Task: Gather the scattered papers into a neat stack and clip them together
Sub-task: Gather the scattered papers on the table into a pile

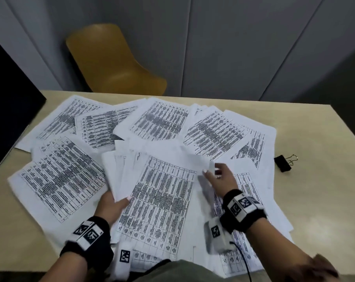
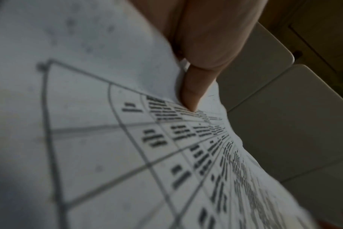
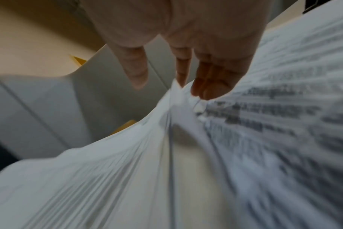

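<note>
Printed sheets (image 1: 158,121) with dark tables lie scattered and overlapping across the beige table (image 1: 315,139). My left hand (image 1: 119,202) grips a fanned bunch of sheets (image 1: 158,192) near the front middle. Its thumb (image 2: 192,93) presses on the top page (image 2: 108,139), and its other fingers are hidden underneath. My right hand (image 1: 215,174) reaches to the bunch's far right corner. Its fingers (image 3: 207,86) are straight against the raised paper corner (image 3: 174,93), and the thumb (image 3: 138,74) stands apart. A black binder clip (image 1: 283,162) lies on bare table at the right, away from both hands.
A yellow chair (image 1: 111,62) stands behind the table's far edge, in front of grey wall panels. A dark panel (image 1: 7,106) borders the table's left side. Bare tabletop shows at the right around the clip and along the front left.
</note>
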Demonstrator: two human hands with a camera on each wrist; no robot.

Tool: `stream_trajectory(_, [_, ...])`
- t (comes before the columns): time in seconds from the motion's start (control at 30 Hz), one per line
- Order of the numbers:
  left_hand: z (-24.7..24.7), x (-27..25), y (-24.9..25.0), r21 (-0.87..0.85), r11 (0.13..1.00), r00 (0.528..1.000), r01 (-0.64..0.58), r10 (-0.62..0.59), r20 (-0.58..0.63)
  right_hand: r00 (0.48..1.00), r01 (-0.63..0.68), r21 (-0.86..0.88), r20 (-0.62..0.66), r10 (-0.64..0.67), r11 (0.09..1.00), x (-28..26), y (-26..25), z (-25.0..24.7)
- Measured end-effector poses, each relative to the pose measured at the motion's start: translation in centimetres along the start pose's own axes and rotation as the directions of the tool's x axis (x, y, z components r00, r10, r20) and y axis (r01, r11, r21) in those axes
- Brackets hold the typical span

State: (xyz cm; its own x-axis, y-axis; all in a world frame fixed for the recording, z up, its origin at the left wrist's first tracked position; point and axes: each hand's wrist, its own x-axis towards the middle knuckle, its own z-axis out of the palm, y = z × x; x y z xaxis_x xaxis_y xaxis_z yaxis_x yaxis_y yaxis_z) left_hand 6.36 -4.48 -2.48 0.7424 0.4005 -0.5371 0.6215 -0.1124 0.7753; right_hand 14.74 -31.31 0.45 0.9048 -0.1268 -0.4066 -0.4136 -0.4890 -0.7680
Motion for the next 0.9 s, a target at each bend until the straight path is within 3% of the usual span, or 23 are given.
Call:
stream_trajectory(0.07, [-0.5,0.5,-0.2,-0.019,1.0,1.0,0.008,-0.008,-0.03,0.991,-0.061,0.012,-0.12,0.062,0.998,2.2,-0.4,-1.3])
stream_trajectory(0.13, [-0.9,0.9,-0.4,-0.037,0.999,0.999,0.025,-0.027,-0.045,0.963,-0.194,0.072,-0.178,0.204,0.978,4.8,-0.4,-2.6])
stream_trajectory(0.23, [-1.5,1.4,-1.0,-0.098,0.994,0.997,0.055,-0.061,-0.057,0.916,-0.333,0.143,-0.185,0.356,0.932,8.5,0.0,-3.7])
stream_trajectory(0.33, [-1.6,1.7,-1.7,-0.147,0.986,0.995,0.075,-0.082,-0.048,0.892,-0.37,0.173,-0.209,0.401,0.913,12.0,1.5,-3.1])
stream_trajectory(0.43, [-1.3,1.6,-1.4,-0.151,0.985,0.995,0.087,-0.092,-0.026,0.875,-0.382,0.194,-0.237,0.421,0.903,12.3,1.5,-2.0])
stream_trajectory(0.6, [-0.8,1.3,-0.9,-0.096,0.993,0.997,0.072,-0.074,-0.02,0.919,-0.371,-0.048,-0.162,0.36,0.927,10.8,-0.2,-2.0])
stream_trajectory(0.73, [-0.9,1.9,-1.1,-0.057,0.995,0.996,0.076,-0.078,-0.033,0.974,-0.224,-0.228,-0.03,0.224,0.947,8.6,-0.5,-2.4])
stream_trajectory(0.9, [-0.9,1.3,-0.4,-0.067,0.996,0.998,0.054,-0.055,-0.021,0.964,-0.188,-0.339,0.116,0.239,0.922,5.6,1.1,-2.9])
